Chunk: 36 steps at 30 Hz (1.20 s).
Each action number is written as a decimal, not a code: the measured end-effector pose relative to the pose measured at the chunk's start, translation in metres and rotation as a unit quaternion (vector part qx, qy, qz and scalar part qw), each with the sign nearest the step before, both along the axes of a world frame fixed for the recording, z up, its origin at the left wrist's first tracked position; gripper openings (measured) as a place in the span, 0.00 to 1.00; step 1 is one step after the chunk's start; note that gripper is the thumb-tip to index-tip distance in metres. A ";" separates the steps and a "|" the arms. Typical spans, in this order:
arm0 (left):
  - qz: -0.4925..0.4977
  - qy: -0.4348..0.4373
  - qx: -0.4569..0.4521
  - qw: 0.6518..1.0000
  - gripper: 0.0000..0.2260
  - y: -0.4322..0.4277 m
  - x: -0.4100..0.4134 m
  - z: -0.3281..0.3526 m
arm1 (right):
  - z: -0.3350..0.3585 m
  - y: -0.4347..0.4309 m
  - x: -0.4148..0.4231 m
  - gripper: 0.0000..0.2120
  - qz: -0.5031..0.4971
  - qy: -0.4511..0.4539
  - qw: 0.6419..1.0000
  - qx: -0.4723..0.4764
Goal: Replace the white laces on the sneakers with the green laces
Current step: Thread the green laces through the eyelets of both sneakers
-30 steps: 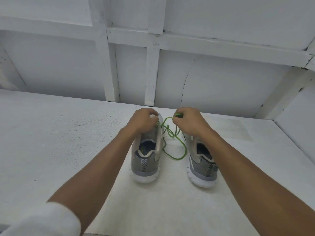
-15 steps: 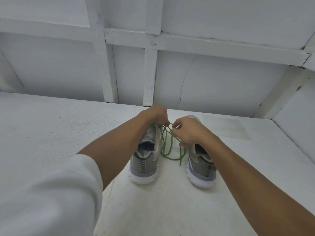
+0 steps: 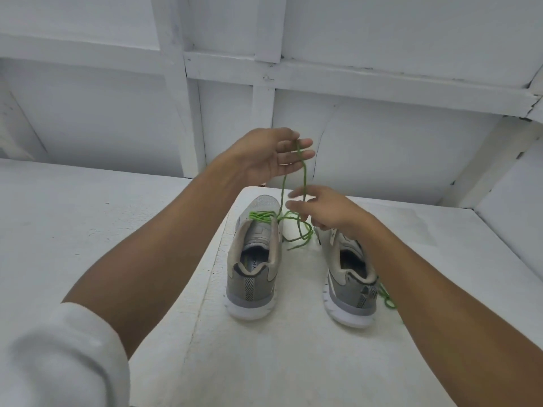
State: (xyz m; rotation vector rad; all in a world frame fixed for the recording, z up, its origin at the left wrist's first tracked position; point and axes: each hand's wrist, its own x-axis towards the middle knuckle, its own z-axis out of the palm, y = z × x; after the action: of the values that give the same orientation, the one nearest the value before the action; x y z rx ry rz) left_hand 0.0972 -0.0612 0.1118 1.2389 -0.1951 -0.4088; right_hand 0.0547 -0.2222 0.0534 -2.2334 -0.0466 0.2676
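Note:
Two grey sneakers with white soles stand heels toward me on the white table (image 3: 279, 362). The left sneaker (image 3: 254, 259) has a green lace (image 3: 304, 177) threaded through its upper eyelets, and the loose ends loop down between the shoes. My left hand (image 3: 270, 157) is raised above the shoes and pinches the lace at its fingertips, so two strands hang from it. My right hand (image 3: 326, 211) hovers lower, above the right sneaker (image 3: 349, 277), with its fingers spread loosely against the hanging strand. My right forearm hides that shoe's front.
A second green lace (image 3: 386, 298) trails by the right sneaker's heel, partly under my right arm. A white wall with raised beams (image 3: 264, 98) stands close behind the table. A seam (image 3: 211, 259) runs through the tabletop left of the shoes.
My left hand rose from the left sneaker's tongue and pulled the green lace upward. My right hand loosened its fingers and stayed low over the right shoe.

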 end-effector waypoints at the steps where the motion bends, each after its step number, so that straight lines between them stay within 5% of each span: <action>1: 0.003 -0.010 -0.003 1.000 0.03 0.001 0.000 0.001 | -0.002 0.003 -0.001 0.10 0.013 0.000 1.000 0.003; 4: 0.011 -0.041 0.084 0.996 0.05 0.007 0.004 -0.005 | -0.003 0.005 -0.001 0.14 0.024 -0.019 0.999 0.045; 9: -0.085 -0.019 0.255 0.963 0.16 0.018 -0.002 -0.048 | 0.014 -0.004 0.000 0.17 0.027 0.013 0.965 0.262; 16: -0.186 -0.011 0.153 0.971 0.22 0.014 -0.019 -0.054 | 0.028 -0.008 0.003 0.17 0.043 0.026 0.903 0.427; 20: -0.126 -0.039 0.123 0.984 0.19 0.023 -0.027 -0.043 | 0.033 -0.018 0.011 0.16 -0.035 -0.010 0.861 0.507; 26: -0.097 -0.094 0.187 0.973 0.08 0.064 -0.025 -0.043 | 0.013 -0.045 0.017 0.16 -0.139 -0.022 0.877 0.460; 36: -0.045 -0.106 0.308 0.944 0.10 0.090 -0.028 -0.046 | 0.003 -0.045 0.005 0.15 -0.136 -0.016 0.950 0.280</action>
State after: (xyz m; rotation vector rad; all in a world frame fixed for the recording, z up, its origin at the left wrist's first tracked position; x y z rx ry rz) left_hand 0.0693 0.0288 0.0655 1.8998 -0.3238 -0.4295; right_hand 0.0600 -0.2670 0.0561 -1.6522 0.1498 0.0535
